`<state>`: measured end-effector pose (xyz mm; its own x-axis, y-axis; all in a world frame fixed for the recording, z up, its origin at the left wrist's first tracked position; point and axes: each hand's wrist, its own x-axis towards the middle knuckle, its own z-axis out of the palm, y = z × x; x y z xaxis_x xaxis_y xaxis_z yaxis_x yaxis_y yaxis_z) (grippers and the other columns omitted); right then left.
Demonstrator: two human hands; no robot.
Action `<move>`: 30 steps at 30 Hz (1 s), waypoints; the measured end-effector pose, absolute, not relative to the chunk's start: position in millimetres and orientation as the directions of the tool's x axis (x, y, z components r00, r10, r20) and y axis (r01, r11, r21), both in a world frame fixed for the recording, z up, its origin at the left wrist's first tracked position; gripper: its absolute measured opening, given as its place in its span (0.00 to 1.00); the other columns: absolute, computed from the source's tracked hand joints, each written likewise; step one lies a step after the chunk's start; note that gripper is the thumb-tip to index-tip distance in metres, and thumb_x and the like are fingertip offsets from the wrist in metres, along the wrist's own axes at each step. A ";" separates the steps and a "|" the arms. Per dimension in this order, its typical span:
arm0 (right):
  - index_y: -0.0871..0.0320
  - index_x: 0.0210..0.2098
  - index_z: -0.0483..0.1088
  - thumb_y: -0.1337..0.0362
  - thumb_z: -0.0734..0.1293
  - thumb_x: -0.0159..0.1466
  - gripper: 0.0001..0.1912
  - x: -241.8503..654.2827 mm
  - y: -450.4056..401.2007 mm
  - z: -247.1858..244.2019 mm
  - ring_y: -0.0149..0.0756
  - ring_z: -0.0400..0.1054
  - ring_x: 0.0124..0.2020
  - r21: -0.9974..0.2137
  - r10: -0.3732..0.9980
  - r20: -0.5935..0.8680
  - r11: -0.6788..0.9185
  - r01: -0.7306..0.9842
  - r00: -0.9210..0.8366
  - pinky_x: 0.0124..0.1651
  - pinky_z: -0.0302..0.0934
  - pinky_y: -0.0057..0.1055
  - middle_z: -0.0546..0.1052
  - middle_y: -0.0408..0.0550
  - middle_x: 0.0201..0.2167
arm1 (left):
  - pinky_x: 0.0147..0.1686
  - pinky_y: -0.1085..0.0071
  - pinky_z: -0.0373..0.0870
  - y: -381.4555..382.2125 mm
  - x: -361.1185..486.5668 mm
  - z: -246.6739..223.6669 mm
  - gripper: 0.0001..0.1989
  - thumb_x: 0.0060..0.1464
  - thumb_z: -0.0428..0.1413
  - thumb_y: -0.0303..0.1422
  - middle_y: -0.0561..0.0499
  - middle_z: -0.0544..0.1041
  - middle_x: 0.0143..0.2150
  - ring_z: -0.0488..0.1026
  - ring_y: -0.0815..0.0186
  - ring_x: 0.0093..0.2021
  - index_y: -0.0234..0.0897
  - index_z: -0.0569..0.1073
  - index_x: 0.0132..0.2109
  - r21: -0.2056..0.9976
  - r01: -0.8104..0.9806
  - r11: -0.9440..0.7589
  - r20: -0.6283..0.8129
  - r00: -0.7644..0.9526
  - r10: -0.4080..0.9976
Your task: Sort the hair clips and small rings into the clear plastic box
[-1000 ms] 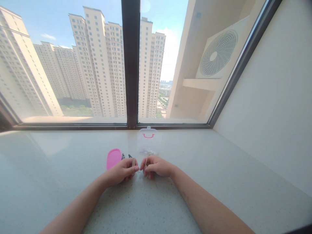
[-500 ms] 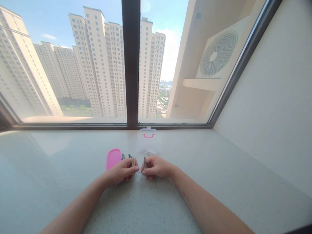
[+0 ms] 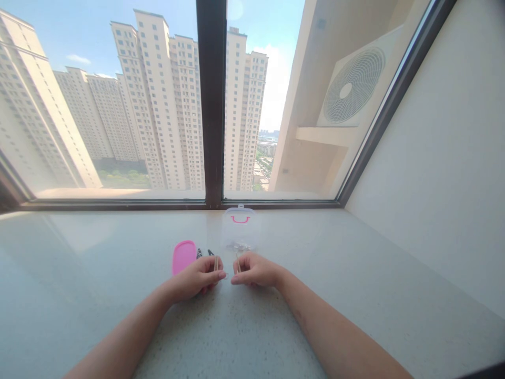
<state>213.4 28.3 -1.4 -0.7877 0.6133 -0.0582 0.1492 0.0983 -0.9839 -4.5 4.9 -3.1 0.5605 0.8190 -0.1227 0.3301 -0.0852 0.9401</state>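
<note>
Plainly, both bare hands are at work close together near the middle of a pale, speckled counter [image 3: 221,342], with a narrow gap between their fingertips. On the left hand [image 3: 207,275], thumb and fingers are clamped on a slim tan piece [image 3: 216,263], held roughly upright; a small, pale, loop-like bit [image 3: 226,276] shows at the thumb tip, too faint to say what it is or whether it joins that piece. On the right hand [image 3: 253,269], thumb and fingers are pinched together on another slim, light-coloured piece [image 3: 238,262], tilted a little, its lower end hidden by the hand. Just beyond the left hand lies a rounded pink tray or lid [image 3: 184,256], and next to it a black-and-white patterned item [image 3: 199,253], too small to tell whether its marks are lettering or decoration. A dark little item [image 3: 210,252] sits right above the left knuckles. Behind the gap, near the dark window frame [image 3: 213,131], is a clear plastic box [image 3: 240,231] with a pink handle [image 3: 240,220]; small metallic-looking pieces [image 3: 239,246] show at its lower part. Outside are tall cream towers [image 3: 158,105] and a white fan unit [image 3: 351,87], any label on it unreadable from here.
</note>
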 end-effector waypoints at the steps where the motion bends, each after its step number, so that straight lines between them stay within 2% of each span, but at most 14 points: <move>1: 0.60 0.19 0.62 0.53 0.73 0.52 0.21 213.5 28.0 -0.6 0.21 0.51 0.13 -0.986 0.606 -0.047 0.101 0.136 -0.794 0.17 0.42 0.22 0.63 0.34 0.11 | 0.18 0.77 0.49 4.8 -4.5 -2.6 0.16 0.54 0.54 0.45 0.59 0.65 0.20 0.57 0.74 0.18 0.37 0.61 0.31 0.939 0.333 -0.085 -0.124 0.559 0.820; 7: 0.60 0.15 0.59 0.55 0.71 0.54 0.22 214.3 27.2 0.8 0.20 0.47 0.12 -0.990 0.575 -0.027 0.096 0.100 -0.818 0.17 0.38 0.24 0.59 0.33 0.09 | 0.18 0.77 0.48 3.4 -4.0 -1.1 0.16 0.54 0.54 0.45 0.59 0.65 0.20 0.57 0.74 0.18 0.38 0.61 0.31 0.939 0.338 -0.069 -0.139 0.553 0.822; 11: 0.61 0.15 0.63 0.56 0.70 0.54 0.20 214.4 28.5 -1.4 0.21 0.49 0.11 -0.992 0.603 -0.037 0.077 0.104 -0.797 0.16 0.40 0.24 0.62 0.36 0.09 | 0.18 0.77 0.49 2.7 -3.1 0.1 0.16 0.53 0.54 0.45 0.59 0.65 0.20 0.57 0.74 0.18 0.38 0.61 0.30 0.939 0.337 -0.063 -0.142 0.550 0.823; 16: 0.66 0.27 0.76 0.59 0.67 0.57 0.14 215.1 29.0 -3.3 0.22 0.49 0.11 -0.988 0.597 0.035 0.142 0.063 -0.801 0.17 0.42 0.24 0.63 0.36 0.08 | 0.18 0.77 0.49 3.0 -3.6 2.1 0.17 0.53 0.54 0.46 0.59 0.66 0.21 0.57 0.74 0.18 0.37 0.62 0.30 0.935 0.350 -0.064 -0.150 0.552 0.820; 22: 0.66 0.41 0.77 0.62 0.67 0.57 0.16 214.2 29.8 -6.8 0.23 0.52 0.12 -0.989 0.620 -0.015 0.106 0.103 -0.785 0.16 0.43 0.22 0.64 0.36 0.10 | 0.18 0.77 0.49 3.3 -3.7 0.7 0.18 0.52 0.55 0.47 0.59 0.66 0.20 0.57 0.74 0.18 0.37 0.63 0.31 0.940 0.339 -0.046 -0.158 0.550 0.820; 26: 0.65 0.40 0.77 0.59 0.68 0.58 0.16 214.0 28.8 -4.6 0.22 0.54 0.13 -0.977 0.622 -0.013 0.159 0.143 -0.783 0.18 0.46 0.21 0.64 0.36 0.11 | 0.18 0.77 0.49 2.6 -3.5 1.0 0.18 0.53 0.54 0.47 0.59 0.66 0.20 0.57 0.74 0.18 0.37 0.64 0.31 0.935 0.348 -0.067 -0.146 0.551 0.822; 30: 0.65 0.37 0.76 0.54 0.68 0.58 0.18 214.2 28.5 -3.3 0.22 0.54 0.11 -0.958 0.637 -0.073 0.170 0.232 -0.768 0.16 0.46 0.20 0.67 0.37 0.12 | 0.18 0.77 0.50 2.7 -3.8 1.0 0.17 0.53 0.54 0.47 0.59 0.66 0.21 0.58 0.74 0.18 0.37 0.63 0.31 0.927 0.368 -0.076 -0.148 0.543 0.827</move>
<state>214.2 28.5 -3.3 -0.7676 0.6368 -0.0732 0.2322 0.1698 -0.9577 -3.8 2.7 1.0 0.5431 0.8266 -0.1478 0.3680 -0.0761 0.9267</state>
